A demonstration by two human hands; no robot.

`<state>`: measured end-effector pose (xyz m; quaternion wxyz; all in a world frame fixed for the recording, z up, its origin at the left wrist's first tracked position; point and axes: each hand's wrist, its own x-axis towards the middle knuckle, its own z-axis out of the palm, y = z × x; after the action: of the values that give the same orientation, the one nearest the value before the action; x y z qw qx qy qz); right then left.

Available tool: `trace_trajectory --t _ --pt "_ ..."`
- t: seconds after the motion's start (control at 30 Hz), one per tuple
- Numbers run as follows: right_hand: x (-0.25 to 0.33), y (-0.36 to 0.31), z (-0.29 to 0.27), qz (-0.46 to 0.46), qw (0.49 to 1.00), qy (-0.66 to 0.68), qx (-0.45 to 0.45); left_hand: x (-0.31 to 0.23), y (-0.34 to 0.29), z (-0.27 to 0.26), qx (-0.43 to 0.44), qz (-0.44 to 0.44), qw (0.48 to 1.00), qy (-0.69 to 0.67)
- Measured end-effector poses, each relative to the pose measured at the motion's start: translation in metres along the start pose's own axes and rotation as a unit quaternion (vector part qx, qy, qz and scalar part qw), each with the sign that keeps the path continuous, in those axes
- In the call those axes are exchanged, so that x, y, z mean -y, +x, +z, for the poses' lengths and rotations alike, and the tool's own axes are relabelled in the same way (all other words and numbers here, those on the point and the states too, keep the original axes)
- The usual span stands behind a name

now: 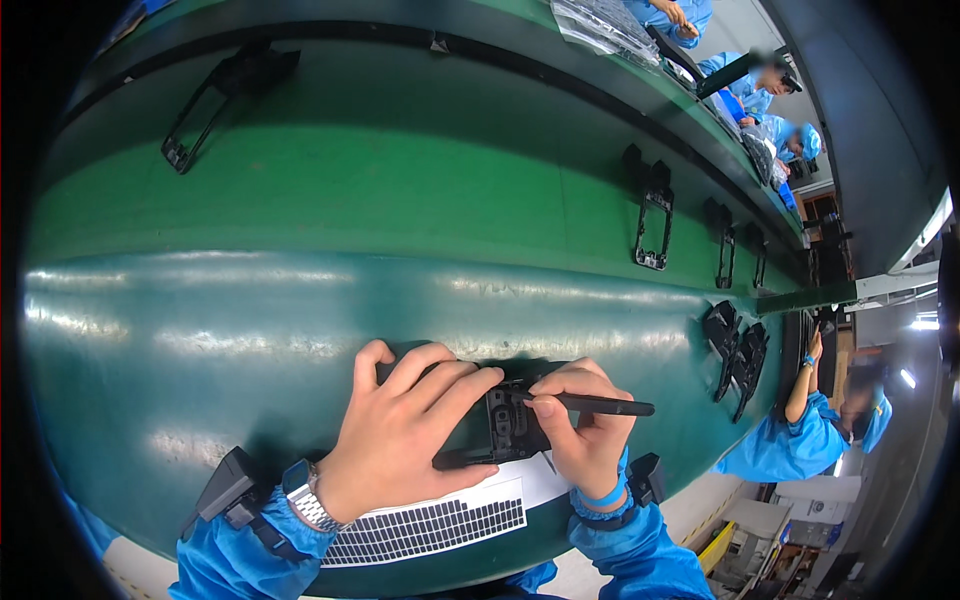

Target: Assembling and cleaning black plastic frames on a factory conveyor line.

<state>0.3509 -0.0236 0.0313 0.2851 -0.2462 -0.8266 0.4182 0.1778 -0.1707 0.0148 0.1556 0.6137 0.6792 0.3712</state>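
A black plastic housing (503, 422) with an open frame end lies on the green table in front of me. My left hand (395, 430) grips it from the left, thumb along the near edge and fingertips on the far edge. In my right hand (592, 440), a slim black pen-like tool (615, 405) is pinched between thumb and fingers. Its tip is over the housing's upper part; whether it touches is hidden by my fingers. Partly beneath my left wrist and the housing is a white sheet (430, 530) with rows of small black rectangular stickers.
Several similar black frames stand on the green conveyor belt beyond the table, one (655, 230) at right and one (215, 105) at far left. Two black housings (735, 350) lie at the table's right. A co-worker's blue sleeve (780, 440) is at right; other people work across the line.
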Motion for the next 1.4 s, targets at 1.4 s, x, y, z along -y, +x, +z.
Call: trace_trajectory --t 1.4 --pt "0.0014 0.0003 -0.0025 -0.021 1.000 -0.010 -0.011 -0.0008 0.0005 0.0082 -0.019 0.034 0.999 0.013"
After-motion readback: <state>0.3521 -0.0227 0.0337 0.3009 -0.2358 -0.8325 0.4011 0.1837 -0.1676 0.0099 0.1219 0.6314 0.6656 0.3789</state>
